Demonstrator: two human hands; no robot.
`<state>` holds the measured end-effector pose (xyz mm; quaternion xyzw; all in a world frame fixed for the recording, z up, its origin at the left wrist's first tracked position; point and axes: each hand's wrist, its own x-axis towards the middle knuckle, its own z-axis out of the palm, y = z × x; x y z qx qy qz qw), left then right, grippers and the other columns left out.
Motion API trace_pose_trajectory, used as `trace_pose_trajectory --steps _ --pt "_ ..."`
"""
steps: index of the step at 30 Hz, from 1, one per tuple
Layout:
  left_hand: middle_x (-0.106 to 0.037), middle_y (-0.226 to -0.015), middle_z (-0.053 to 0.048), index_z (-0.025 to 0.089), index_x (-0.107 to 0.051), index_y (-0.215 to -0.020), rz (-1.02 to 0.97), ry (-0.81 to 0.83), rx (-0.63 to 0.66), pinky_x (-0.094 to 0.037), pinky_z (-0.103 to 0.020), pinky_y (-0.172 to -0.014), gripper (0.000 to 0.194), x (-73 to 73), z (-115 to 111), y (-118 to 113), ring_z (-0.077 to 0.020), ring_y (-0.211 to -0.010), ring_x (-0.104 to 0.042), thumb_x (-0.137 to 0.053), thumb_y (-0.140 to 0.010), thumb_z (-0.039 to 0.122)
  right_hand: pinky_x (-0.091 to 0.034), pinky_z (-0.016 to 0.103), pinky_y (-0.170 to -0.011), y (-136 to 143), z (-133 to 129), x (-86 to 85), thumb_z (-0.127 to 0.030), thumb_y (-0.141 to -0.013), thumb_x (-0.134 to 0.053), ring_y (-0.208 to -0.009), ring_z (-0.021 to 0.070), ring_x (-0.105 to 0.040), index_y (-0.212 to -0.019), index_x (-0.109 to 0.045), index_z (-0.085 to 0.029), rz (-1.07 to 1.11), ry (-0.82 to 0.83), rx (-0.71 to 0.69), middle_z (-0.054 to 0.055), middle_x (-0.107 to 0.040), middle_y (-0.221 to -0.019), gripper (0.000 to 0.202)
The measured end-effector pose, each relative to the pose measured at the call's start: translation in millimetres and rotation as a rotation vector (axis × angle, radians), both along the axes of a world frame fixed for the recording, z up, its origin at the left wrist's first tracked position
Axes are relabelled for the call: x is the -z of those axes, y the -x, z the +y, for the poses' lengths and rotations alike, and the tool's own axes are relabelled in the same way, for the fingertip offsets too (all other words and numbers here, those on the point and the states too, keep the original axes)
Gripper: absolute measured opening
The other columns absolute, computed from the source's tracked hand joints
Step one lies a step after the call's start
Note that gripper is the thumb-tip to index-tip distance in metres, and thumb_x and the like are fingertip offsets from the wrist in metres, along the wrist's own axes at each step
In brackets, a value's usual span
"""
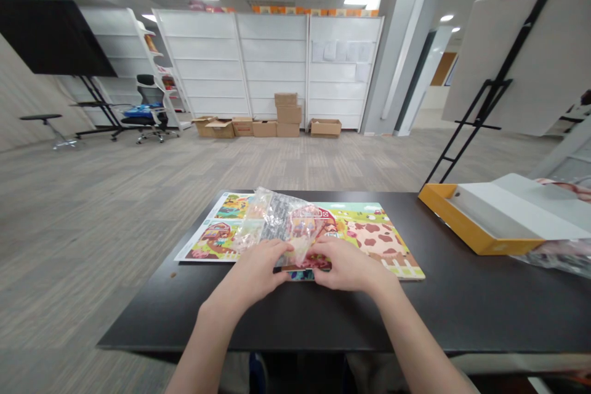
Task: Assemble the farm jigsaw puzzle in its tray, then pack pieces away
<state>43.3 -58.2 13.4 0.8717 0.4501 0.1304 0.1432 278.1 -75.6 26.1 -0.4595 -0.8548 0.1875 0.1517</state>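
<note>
A clear, crinkled plastic bag (pixel 272 212) lies across two colourful picture boards on the table. My left hand (pixel 261 268) pinches the near end of the bag between thumb and fingers. Opposite it, my right hand (pixel 344 265) is closed on the same end, its fingertips by a small reddish patch that I cannot make out. Under the bag, the left board (pixel 215 246) shows farm scenes in panels. A cow and a barn are printed on the right board (pixel 381 237). Between my hands, a bluish patterned edge shows below the bag.
An opened yellow box (pixel 489 246) with a white inside stands on the right of the black table (pixel 194 320). More clear plastic (pixel 558 258) lies beside it. Beyond the table are an easel (pixel 494 86), cardboard boxes (pixel 289 120), an office chair (pixel 148 111) and a screen (pixel 53 37).
</note>
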Motion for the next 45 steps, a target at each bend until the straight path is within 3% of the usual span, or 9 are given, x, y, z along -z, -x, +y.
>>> trace_pose_trajectory --steps 4,10,13,25,31,33,37,42,45 --pt "-0.074 -0.105 -0.006 0.022 -0.068 -0.107 0.042 -0.007 0.013 -0.050 -0.036 -0.085 0.019 -3.0 -3 -2 -0.0255 -0.098 -0.068 -0.056 -0.092 0.023 -0.044 0.027 -0.076 3 2 3.5 -0.025 -0.083 -0.067 -0.089 0.0196 -0.062 -0.097 -0.069 -0.020 0.059 -0.021 -0.027 0.005 -0.069 -0.095 0.016" --pt "-0.075 -0.096 -0.005 0.021 -0.068 -0.096 0.096 -0.051 0.000 -0.047 -0.031 -0.075 0.021 -11.6 -6 -3 -0.0236 -0.088 -0.070 -0.048 -0.098 0.026 -0.046 0.030 -0.086 11 5 10.7 -0.033 -0.075 -0.081 -0.102 0.0233 -0.061 -0.102 -0.069 -0.020 0.026 -0.037 -0.053 0.007 -0.067 -0.109 0.032" --pt "-0.075 -0.095 -0.005 0.021 -0.068 -0.095 0.115 -0.071 -0.011 -0.047 -0.031 -0.074 0.019 -10.6 -3 -3 -0.0239 -0.087 -0.070 -0.050 -0.097 0.027 -0.046 0.030 -0.089 14 7 13.6 -0.026 -0.083 -0.074 -0.105 0.0225 -0.062 -0.103 -0.070 -0.021 0.026 -0.073 -0.036 0.007 -0.068 -0.110 0.022" --pt "-0.075 -0.108 -0.007 0.023 -0.070 -0.106 -0.057 -0.354 -0.220 -0.050 -0.037 -0.091 0.029 -10.9 8 38 -0.0259 -0.103 -0.069 -0.045 -0.093 0.021 -0.041 0.026 -0.075 9 16 17.2 -0.020 -0.094 -0.057 -0.085 0.0179 -0.067 -0.095 -0.073 -0.020 0.089 -0.186 0.026 0.005 -0.076 -0.095 0.016" --pt "-0.075 -0.112 -0.007 0.023 -0.070 -0.105 -0.014 -0.151 -0.240 -0.048 -0.043 -0.100 0.025 -13.6 12 69 -0.0280 -0.109 -0.066 -0.056 -0.085 0.028 -0.034 0.025 -0.065 10 14 12.4 -0.024 -0.096 -0.052 -0.073 0.0165 -0.061 -0.091 -0.064 -0.019 0.065 -0.166 0.135 0.004 -0.071 -0.083 0.014" --pt "-0.071 -0.122 -0.008 0.023 -0.067 -0.116 -0.044 -0.070 -0.209 -0.047 -0.045 -0.103 0.040 -19.3 6 71 -0.0298 -0.117 -0.063 -0.068 -0.079 0.037 -0.033 0.025 -0.064 12 13 11.0 -0.023 -0.096 -0.051 -0.071 0.0159 -0.058 -0.091 -0.062 -0.019 0.055 -0.162 0.145 0.004 -0.069 -0.083 0.013" --pt "-0.062 -0.137 -0.008 0.026 -0.058 -0.132 -0.179 -0.049 -0.161 -0.044 -0.047 -0.109 0.065 -32.8 -10 57 -0.0305 -0.129 -0.055 -0.076 -0.074 0.048 -0.036 0.025 -0.066 12 13 11.3 -0.023 -0.096 -0.051 -0.074 0.0156 -0.059 -0.089 -0.062 -0.018 0.129 -0.174 0.110 0.004 -0.069 -0.085 0.014" --pt "-0.068 -0.125 -0.007 0.023 -0.060 -0.123 -0.356 -0.149 -0.070 -0.047 -0.041 -0.105 0.039 -27.6 -12 12 -0.0244 -0.118 -0.061 -0.065 -0.089 0.040 -0.043 0.025 -0.074 3 16 10.3 -0.024 -0.096 -0.054 -0.079 0.0154 -0.064 -0.097 -0.071 -0.020 0.234 -0.133 0.013 0.003 -0.074 -0.090 0.017" --pt "-0.070 -0.112 -0.006 0.022 -0.057 -0.124 -0.409 -0.181 -0.076 -0.053 -0.037 -0.089 0.032 -19.4 -13 -15 -0.0203 -0.098 -0.067 -0.060 -0.093 0.030 -0.045 0.026 -0.077 -9 18 4.7 -0.020 -0.093 -0.056 -0.083 0.0170 -0.067 -0.098 -0.074 -0.020 0.169 -0.100 0.024 0.004 -0.076 -0.094 0.019"
